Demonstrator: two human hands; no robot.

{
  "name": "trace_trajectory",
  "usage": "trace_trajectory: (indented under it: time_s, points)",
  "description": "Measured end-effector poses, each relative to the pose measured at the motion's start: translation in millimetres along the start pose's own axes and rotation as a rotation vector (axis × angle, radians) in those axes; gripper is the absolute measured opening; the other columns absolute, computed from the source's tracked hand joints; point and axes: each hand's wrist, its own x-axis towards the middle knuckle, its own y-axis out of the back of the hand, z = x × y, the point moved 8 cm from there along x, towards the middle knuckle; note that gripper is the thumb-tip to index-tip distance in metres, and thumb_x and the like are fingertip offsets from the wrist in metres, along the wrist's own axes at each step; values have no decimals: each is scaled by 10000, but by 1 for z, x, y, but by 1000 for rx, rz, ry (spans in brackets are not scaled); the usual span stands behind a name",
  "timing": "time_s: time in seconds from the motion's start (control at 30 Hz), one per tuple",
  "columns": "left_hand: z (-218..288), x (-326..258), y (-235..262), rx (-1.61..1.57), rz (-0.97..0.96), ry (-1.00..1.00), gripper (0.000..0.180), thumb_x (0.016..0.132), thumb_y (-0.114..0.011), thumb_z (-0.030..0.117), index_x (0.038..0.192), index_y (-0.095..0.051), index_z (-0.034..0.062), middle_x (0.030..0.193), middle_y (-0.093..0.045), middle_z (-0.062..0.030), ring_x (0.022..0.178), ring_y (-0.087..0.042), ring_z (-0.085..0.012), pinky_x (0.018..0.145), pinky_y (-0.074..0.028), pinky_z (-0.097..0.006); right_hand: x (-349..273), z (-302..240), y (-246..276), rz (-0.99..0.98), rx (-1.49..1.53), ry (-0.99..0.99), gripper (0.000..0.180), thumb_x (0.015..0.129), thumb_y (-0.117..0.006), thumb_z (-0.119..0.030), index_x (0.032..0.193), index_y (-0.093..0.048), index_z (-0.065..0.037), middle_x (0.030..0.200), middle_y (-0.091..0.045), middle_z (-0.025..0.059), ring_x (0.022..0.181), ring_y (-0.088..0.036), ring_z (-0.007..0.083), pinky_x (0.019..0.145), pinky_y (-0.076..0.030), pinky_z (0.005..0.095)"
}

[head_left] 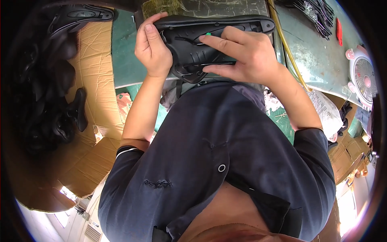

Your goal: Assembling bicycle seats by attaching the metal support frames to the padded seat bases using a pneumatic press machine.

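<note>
A black bicycle saddle [183, 46] lies underside up at the near edge of the bench, its wide end to the left and its narrow nose to the right. My left hand [155, 48] is closed round the wide end, thumb along the rim. Across the underside reaches my right hand [252, 54], index finger and thumb held apart on either side of thin dark saddle rails [217, 63]. Its grip spans these rails; the other fingers are curled and partly hidden. A small green spot [208, 34] shows beside the index fingertip.
Another black saddle [80, 15] lies at the far left, above a cardboard box [94, 68] heaped with black saddles. On the green bench [310, 66] to the right are a bundle of black rods [314, 16], a red-handled tool [339, 31] and a small fan [365, 76]. A yellow tube [288, 50] runs alongside.
</note>
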Motion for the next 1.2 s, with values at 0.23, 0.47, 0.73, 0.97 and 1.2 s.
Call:
trace_trajectory:
  time_s: [0.23, 0.47, 0.73, 0.97, 1.2]
  points:
    - [-3, 1, 0, 34, -40, -13, 426, 1217, -409, 241, 1248, -700, -69, 1223, -789, -150, 938, -664, -96, 857, -527, -227, 13, -3, -8, -40, -21, 96, 620, 729, -927, -459, 1264, -777, -184, 885, -604, 10, 650, -668, 244, 578, -556, 377]
    - [-1, 2, -1, 37, -34, -35, 387, 1204, -429, 198, 1219, -709, -69, 1208, -790, -164, 1033, -700, -177, 953, -543, -300, 17, -6, -4, -12, -16, 123, 614, 733, -910, -434, 1259, -763, -153, 896, -598, 9, 711, -691, 227, 602, -570, 377]
    - [2, 5, -12, 136, -134, -135, 390, 1213, -415, 223, 1262, -677, -61, 1246, -765, -195, 1095, -716, -221, 1008, -563, -349, 28, 12, -8, -86, 47, 84, 621, 723, -931, -420, 1267, -761, -173, 926, -624, 31, 757, -705, 262, 624, -567, 420]
    - [43, 18, -16, 232, -364, -445, 323, 1022, -723, 130, 1318, -665, 15, 1284, -719, -201, 1125, -713, -357, 992, -575, -436, 39, 13, 8, -143, 64, 295, 678, 691, -934, -484, 1259, -764, -154, 951, -657, 54, 931, -711, 305, 727, -585, 451]
    - [51, 6, -34, 550, -106, -267, 667, 927, -864, 247, 1388, -483, -49, 1207, -601, -284, 1085, -647, -486, 981, -519, -541, 26, 44, 32, 226, -115, -356, 827, 833, -889, -377, 1441, -568, 83, 1324, -659, 280, 1235, -666, 456, 1048, -565, 509]
